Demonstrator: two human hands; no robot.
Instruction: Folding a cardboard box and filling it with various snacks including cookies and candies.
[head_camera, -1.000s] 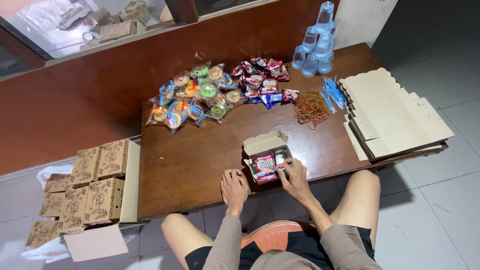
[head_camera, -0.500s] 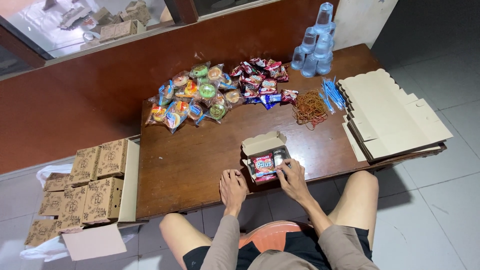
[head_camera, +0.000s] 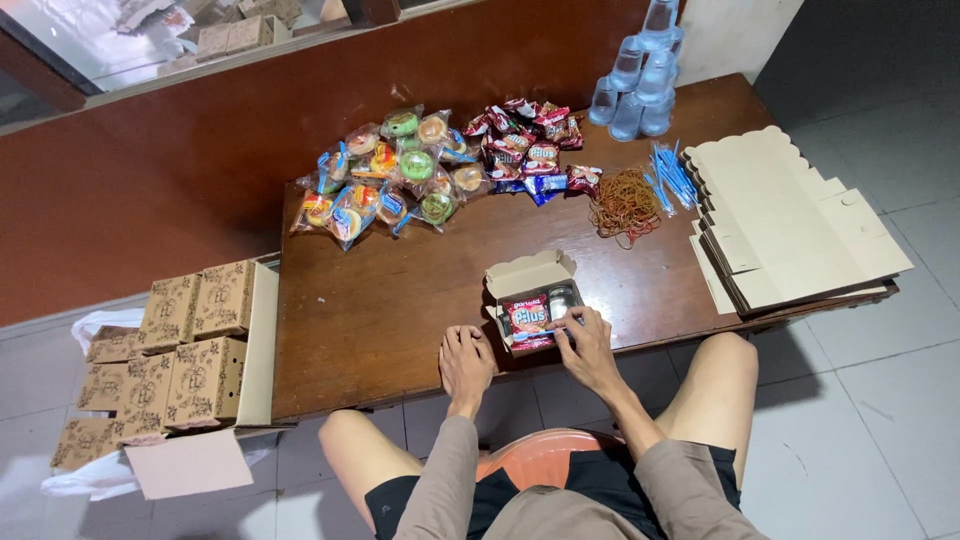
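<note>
- Grey floor tiles and a reddish-brown wall are framing a dark wooden counter (head_camera: 390, 310), at which a seated person is working on a small open cardboard box (head_camera: 535, 290).
- Lying at the near edge of the counter, the box is holding a red snack packet (head_camera: 527, 318) and a small clear cup (head_camera: 561, 301), its lid standing open toward the wall.
- Reaching over the box's near right corner, the right hand (head_camera: 590, 350) is pinching a thin blue item with its fingers (head_camera: 572, 322), seemingly laying it across the contents.
- Resting flat on the wood just left of the box, the left hand (head_camera: 466, 362) is lying slack, fingers spread, gripping nothing.
- Waiting farther back are a heap of wrapped pastries (head_camera: 390, 180), a pile of red packets (head_camera: 525, 145), rubber bands (head_camera: 626, 203), stacked clear cups (head_camera: 640, 75) and flat box blanks (head_camera: 790, 220); finished boxes (head_camera: 185, 345) are sitting at the left.
- Sitting so near the edge, the box looks liable to slide off the counter if the right hand is pressing hard while nothing is steadying it.
</note>
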